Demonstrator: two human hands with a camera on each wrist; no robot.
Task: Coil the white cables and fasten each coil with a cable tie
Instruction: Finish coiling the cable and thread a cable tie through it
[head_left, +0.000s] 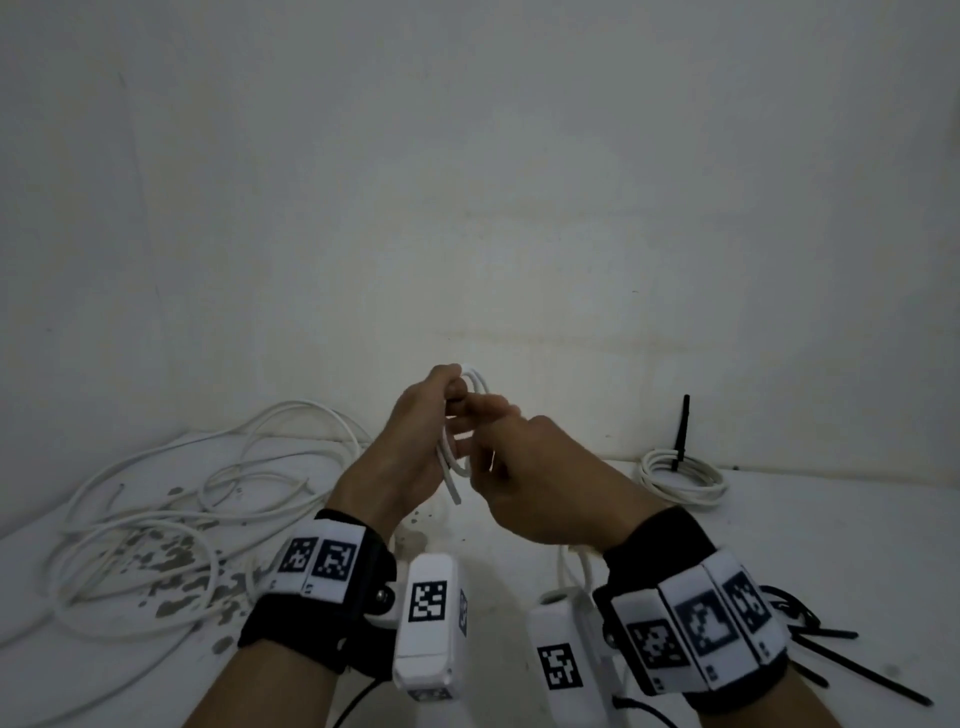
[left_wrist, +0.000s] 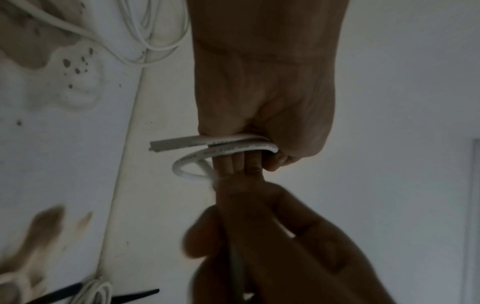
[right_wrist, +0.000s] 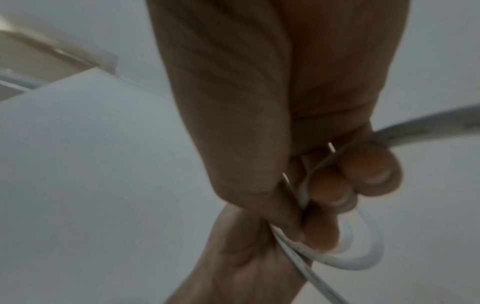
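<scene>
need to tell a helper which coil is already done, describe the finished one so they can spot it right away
Look along the white wall to the right side of the white table. There, beyond the right hand, lies a small, neat coil of white cable. Unlike the loose tangle of white cable on the left, it is bound by a black cable tie whose tail sticks straight up.

Both forearms reach forward from the near edge and meet at the middle of the scene, raised off the desk. The left hand (head_left: 415, 441) is turned thumb-up, its fingers (left_wrist: 249, 162) curled in a closed grip round loops of white cable (head_left: 457, 457). The right hand (head_left: 550, 488) sits just right of it and touching it, back upward, its fingertips (right_wrist: 337, 197) curled in and pinching the same cable. Each wrist wears a black strap with white marker blocks.
</scene>
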